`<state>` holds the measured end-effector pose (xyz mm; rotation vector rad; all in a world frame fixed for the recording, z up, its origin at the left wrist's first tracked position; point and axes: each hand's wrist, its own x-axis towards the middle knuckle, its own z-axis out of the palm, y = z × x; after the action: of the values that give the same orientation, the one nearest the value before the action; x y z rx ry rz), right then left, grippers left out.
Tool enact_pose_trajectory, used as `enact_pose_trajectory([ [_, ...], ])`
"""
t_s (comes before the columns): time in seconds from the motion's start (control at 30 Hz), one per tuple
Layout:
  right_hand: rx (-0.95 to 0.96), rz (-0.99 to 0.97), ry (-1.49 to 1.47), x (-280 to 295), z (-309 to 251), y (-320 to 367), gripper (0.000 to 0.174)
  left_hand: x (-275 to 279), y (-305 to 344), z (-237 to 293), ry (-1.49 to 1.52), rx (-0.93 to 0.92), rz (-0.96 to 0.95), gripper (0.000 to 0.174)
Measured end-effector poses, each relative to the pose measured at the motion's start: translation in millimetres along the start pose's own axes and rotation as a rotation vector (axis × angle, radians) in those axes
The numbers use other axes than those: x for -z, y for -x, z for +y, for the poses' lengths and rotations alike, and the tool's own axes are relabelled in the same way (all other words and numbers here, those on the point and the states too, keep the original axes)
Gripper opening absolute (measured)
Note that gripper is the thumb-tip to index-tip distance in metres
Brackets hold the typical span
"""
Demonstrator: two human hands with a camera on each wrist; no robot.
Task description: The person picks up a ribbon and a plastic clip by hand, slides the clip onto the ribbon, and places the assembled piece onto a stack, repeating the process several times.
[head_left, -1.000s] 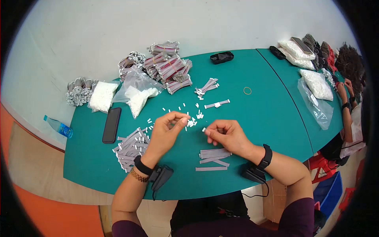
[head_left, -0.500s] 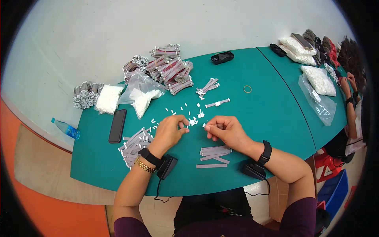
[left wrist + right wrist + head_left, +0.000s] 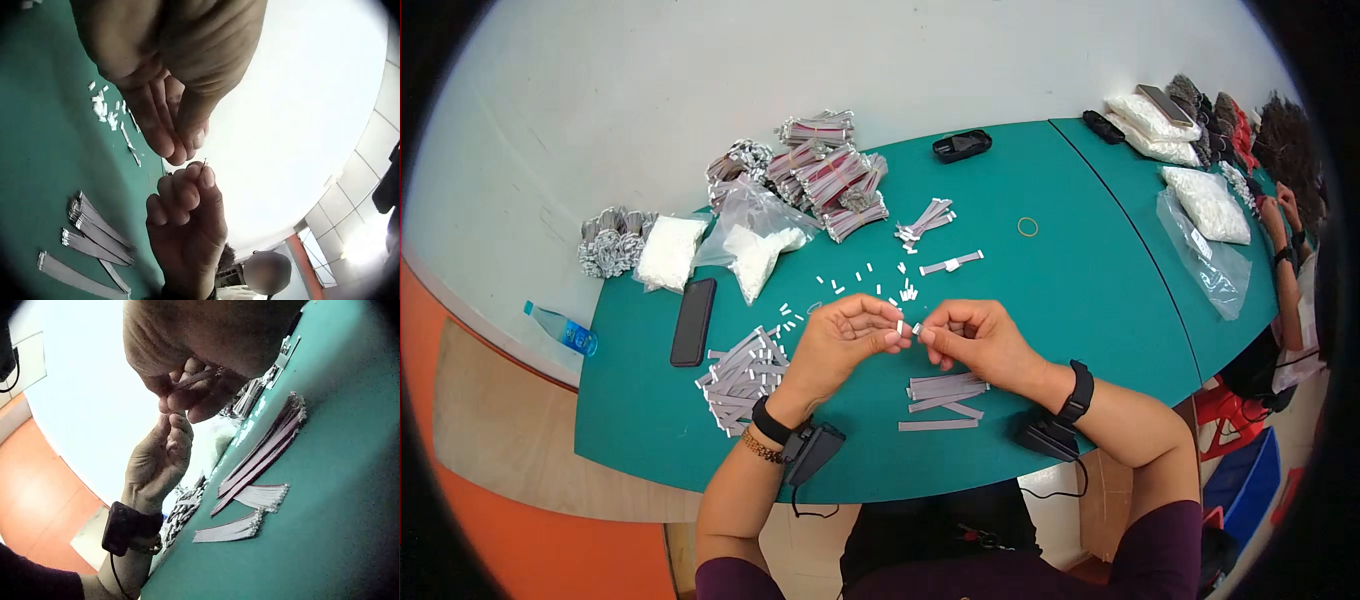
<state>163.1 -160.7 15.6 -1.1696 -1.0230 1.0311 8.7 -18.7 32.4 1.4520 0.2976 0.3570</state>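
My left hand (image 3: 840, 338) pinches a small white piece (image 3: 900, 327) between thumb and fingers. Close beside its fingertips, my right hand (image 3: 985, 345) grips a grey flat strip by its white end (image 3: 917, 329). The right wrist view shows part of that strip (image 3: 199, 379) lying across the right hand's curled fingers. Below the right hand, several grey strips (image 3: 940, 388) lie on the green table (image 3: 1060, 300). Loose white pieces (image 3: 908, 292) are scattered beyond the hands. In the left wrist view the fingertips of both hands nearly meet.
A pile of grey strips (image 3: 740, 385) and a phone (image 3: 693, 322) lie at the left. Behind them are white-filled bags (image 3: 670, 252) and bundled strips (image 3: 832, 175). A rubber band (image 3: 1027, 227) and a black case (image 3: 962, 146) lie farther back. Another person's hands (image 3: 1280, 215) are at far right.
My left hand has moved from the loose white pieces rightward to my right hand, and a white piece now shows in its fingertips. The right hand has stayed nearly in place.
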Motion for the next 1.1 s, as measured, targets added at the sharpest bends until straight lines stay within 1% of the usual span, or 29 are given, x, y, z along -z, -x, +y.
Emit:
enact_pose_trajectory([
  [0.1, -0.009, -0.011, 0.012, 0, 0, 0, 0.013, 2, 2, -3, 0.114, 0.056, -0.016, 0.019],
  [0.2, -0.034, -0.017, 0.008, 0, 0, -1, 0.013, 4, 2, -10, 0.129, 0.042, -0.028, 0.019],
  [0.47, -0.099, -0.094, -0.021, -4, 3, 1, 0.014, 3, 10, -15, 0.11, 0.063, -0.024, 0.02],
  [0.63, -0.101, -0.142, -0.015, -5, 2, 3, 0.015, 3, 12, -14, 0.102, 0.027, -0.038, 0.02],
  [0.8, -0.094, -0.146, -0.025, -6, 2, 4, 0.015, 5, 14, -15, 0.074, -0.035, -0.064, 0.02],
  [1.1, -0.091, -0.174, -0.059, -7, 2, 5, 0.014, 2, 16, -13, 0.075, -0.014, -0.048, 0.021],
])
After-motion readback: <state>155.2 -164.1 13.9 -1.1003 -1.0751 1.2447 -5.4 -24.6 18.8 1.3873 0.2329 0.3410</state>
